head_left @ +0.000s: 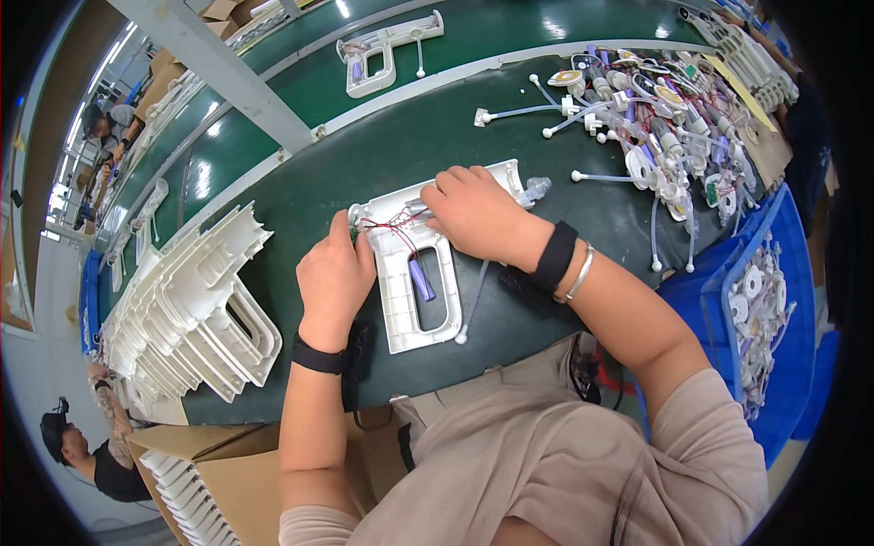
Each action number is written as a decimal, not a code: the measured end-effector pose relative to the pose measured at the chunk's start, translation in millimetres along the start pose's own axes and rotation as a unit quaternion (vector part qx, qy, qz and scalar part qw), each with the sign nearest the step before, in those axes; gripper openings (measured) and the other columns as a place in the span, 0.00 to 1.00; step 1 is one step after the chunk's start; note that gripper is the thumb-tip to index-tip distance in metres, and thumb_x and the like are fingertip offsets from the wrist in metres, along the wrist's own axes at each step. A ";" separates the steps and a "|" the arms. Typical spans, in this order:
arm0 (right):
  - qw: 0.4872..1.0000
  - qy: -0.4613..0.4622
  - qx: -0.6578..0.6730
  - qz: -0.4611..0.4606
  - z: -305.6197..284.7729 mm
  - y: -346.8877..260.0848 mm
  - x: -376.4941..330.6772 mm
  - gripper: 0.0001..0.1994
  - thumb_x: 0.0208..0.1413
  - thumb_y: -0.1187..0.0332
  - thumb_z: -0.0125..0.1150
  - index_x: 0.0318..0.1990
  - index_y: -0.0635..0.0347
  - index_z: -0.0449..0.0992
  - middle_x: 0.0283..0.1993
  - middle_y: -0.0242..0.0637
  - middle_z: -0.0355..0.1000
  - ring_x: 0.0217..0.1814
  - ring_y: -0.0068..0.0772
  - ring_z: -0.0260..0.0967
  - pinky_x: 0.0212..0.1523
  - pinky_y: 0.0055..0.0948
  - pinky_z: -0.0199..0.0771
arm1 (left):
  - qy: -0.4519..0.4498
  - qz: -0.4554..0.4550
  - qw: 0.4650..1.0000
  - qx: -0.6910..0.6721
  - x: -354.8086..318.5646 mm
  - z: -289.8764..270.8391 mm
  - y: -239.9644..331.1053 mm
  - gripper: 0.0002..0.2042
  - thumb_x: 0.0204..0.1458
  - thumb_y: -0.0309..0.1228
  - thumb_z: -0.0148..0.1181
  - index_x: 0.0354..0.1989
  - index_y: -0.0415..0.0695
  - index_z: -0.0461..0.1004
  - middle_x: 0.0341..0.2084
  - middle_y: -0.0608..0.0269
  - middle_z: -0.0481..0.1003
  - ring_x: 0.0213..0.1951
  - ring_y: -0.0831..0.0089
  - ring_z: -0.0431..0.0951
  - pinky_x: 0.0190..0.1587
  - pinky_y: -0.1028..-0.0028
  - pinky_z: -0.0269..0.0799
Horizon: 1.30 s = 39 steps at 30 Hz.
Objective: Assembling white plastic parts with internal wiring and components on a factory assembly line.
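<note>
A white plastic gun-shaped housing half [398, 320] lies open side up on the green bench in front of me. My left hand [335, 282] grips its rear end between thumb and forefinger, beside thin red and black wires [391, 223]. My right hand [482, 217] curls over the barrel part, fingers at a greyish cylinder [416, 207] set in the shell; the palm hides much of it. A clear nozzle piece [537, 188] sticks out past the barrel's front. A purple battery cell [421, 280] hangs on wires in the handle opening. A thin tube with a white ball end [462, 337] lies beside the handle.
Nested white housing halves [196, 305] stand at left. Wired inner assemblies [665, 127] pile up at far right, above a blue bin [801, 300] of more parts. Another housing [373, 77] lies on the far green belt [510, 27]. A cardboard box [255, 482] is below; people are at left.
</note>
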State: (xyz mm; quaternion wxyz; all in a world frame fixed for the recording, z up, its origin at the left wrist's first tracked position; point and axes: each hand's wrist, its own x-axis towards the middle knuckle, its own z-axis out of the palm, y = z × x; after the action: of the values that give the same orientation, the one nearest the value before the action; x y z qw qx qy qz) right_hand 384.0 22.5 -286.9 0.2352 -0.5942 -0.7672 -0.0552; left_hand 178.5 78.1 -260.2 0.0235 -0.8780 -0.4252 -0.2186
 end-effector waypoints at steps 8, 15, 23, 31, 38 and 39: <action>0.999 0.052 0.002 -0.007 5.5 2.9 -7.4 0.12 0.50 0.61 0.60 0.37 0.57 0.71 0.34 0.35 0.68 0.43 0.38 0.65 0.45 0.40 0.61 | 0.014 0.008 0.996 0.086 2.9 10.1 7.5 0.15 0.49 0.29 0.57 0.45 0.36 0.70 0.13 0.58 0.73 0.16 0.62 0.75 0.19 0.68 0.69; 0.996 0.081 0.019 0.010 6.0 2.8 -10.5 0.10 0.49 0.62 0.60 0.36 0.56 0.72 0.33 0.33 0.68 0.42 0.37 0.65 0.45 0.40 0.61 | -0.047 -0.010 0.999 0.020 -0.6 11.0 2.7 0.17 0.52 0.29 0.55 0.49 0.34 0.69 0.13 0.54 0.72 0.16 0.58 0.75 0.19 0.65 0.69; 0.997 0.073 0.019 0.021 7.5 3.4 -12.5 0.10 0.49 0.62 0.60 0.35 0.56 0.72 0.33 0.33 0.68 0.41 0.36 0.65 0.45 0.41 0.60 | -0.072 0.001 0.996 -0.057 -3.9 8.0 -0.5 0.21 0.53 0.26 0.53 0.55 0.33 0.64 0.15 0.52 0.72 0.17 0.58 0.74 0.21 0.65 0.69; 0.997 0.070 0.025 0.023 -0.3 5.9 -7.0 0.13 0.47 0.61 0.61 0.38 0.55 0.71 0.35 0.33 0.67 0.45 0.36 0.64 0.46 0.40 0.59 | -0.152 -0.033 0.984 -0.083 3.6 -5.1 -6.9 0.25 0.54 0.29 0.54 0.60 0.37 0.58 0.25 0.55 0.75 0.26 0.57 0.76 0.29 0.64 0.70; 0.996 0.089 0.001 0.026 -0.9 0.5 -8.9 0.13 0.46 0.61 0.60 0.38 0.54 0.71 0.35 0.34 0.67 0.44 0.37 0.64 0.44 0.41 0.59 | -0.097 0.156 0.983 0.002 -33.7 -23.8 59.1 0.13 0.43 0.29 0.62 0.38 0.41 0.72 0.25 0.60 0.72 0.27 0.62 0.71 0.30 0.66 0.67; 0.995 0.097 -0.009 0.023 0.2 1.9 -11.8 0.12 0.47 0.60 0.60 0.37 0.54 0.71 0.34 0.34 0.68 0.43 0.37 0.64 0.44 0.42 0.59 | -0.083 0.175 0.980 0.047 -32.5 -18.2 60.8 0.13 0.41 0.29 0.61 0.37 0.42 0.72 0.25 0.63 0.72 0.28 0.65 0.70 0.29 0.68 0.66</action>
State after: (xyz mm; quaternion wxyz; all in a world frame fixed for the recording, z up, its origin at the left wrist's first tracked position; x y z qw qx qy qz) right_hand 387.9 12.7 -292.5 0.3040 -0.6060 -0.7262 -0.1138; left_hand 200.3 11.3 -248.1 0.0673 -0.9517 -0.2756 -0.1176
